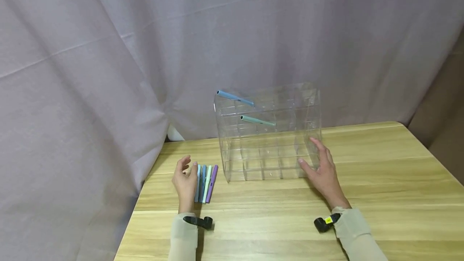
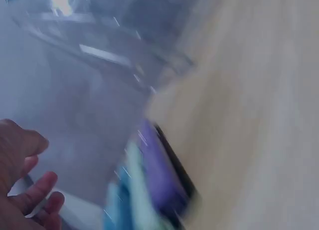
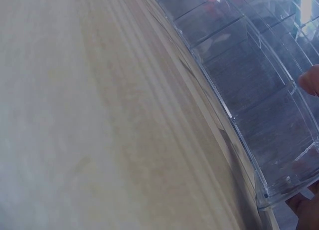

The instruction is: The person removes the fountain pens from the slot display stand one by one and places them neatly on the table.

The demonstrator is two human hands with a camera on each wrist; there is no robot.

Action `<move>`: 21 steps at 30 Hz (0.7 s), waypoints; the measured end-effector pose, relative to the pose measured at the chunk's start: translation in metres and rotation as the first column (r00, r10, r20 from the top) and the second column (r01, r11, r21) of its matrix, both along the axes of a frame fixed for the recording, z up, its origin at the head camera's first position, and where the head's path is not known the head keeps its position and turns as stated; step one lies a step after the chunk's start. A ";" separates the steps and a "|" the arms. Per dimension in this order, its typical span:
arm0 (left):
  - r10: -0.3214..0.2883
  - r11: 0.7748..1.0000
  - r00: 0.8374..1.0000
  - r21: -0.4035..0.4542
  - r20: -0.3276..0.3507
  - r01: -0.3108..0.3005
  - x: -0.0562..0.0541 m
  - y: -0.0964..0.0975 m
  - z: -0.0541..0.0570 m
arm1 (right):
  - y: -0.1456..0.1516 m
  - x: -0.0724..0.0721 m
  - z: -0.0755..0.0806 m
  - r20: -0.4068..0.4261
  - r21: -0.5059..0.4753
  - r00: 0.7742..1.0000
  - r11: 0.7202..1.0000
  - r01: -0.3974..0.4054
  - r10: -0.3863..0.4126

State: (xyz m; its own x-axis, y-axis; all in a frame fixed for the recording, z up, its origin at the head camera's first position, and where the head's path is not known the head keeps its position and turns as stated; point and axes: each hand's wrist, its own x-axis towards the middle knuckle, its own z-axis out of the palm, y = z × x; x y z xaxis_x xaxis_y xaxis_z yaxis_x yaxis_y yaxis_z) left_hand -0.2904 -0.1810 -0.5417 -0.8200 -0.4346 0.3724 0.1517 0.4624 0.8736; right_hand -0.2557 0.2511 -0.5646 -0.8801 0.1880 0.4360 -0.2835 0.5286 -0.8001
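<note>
A clear plastic rack (image 1: 270, 144) with a grid of compartments stands on the table. A blue pen (image 1: 235, 98) and a green pen (image 1: 257, 121) slant in its upper compartments. My right hand (image 1: 324, 174) holds the rack's right side, thumb in front; in the right wrist view the thumb (image 3: 310, 80) is at a divider and other fingers are behind the side wall. My left hand (image 1: 185, 180), fingers loosely bent and holding nothing, is just left of a row of pens: a purple pen (image 1: 212, 183), a pale green pen (image 1: 207, 184) and blue ones. The left wrist view is blurred.
The wooden table (image 1: 380, 180) extends right of the rack and toward me. A grey curtain (image 1: 253, 31) hangs close behind the rack and along the table's left edge.
</note>
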 end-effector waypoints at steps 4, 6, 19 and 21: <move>-0.039 0.998 0.992 0.037 -0.120 0.044 0.001 0.020 0.028 | -0.001 0.000 0.000 0.005 0.001 1.000 1.000 0.003 -0.003; -0.066 0.996 0.980 0.054 -0.188 0.077 0.003 0.034 0.042 | 0.000 0.000 0.000 0.007 0.005 1.000 1.000 0.004 -0.004; -0.315 0.927 0.868 0.070 -0.384 0.367 -0.004 0.135 0.107 | 0.003 0.008 0.000 0.007 0.018 1.000 0.999 0.026 -0.026; -0.350 0.916 0.858 0.053 -0.375 0.397 -0.008 0.145 0.113 | 0.003 0.008 0.001 0.006 0.018 1.000 0.999 0.027 -0.027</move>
State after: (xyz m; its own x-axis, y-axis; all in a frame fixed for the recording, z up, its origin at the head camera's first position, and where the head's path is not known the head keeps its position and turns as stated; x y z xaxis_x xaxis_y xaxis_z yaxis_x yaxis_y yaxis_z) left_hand -0.2986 -0.0358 -0.4291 -0.7551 -0.1835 0.6294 0.5979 0.2012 0.7759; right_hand -0.2475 0.2538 -0.5641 -0.8774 0.2040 0.4342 -0.2641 0.5503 -0.7921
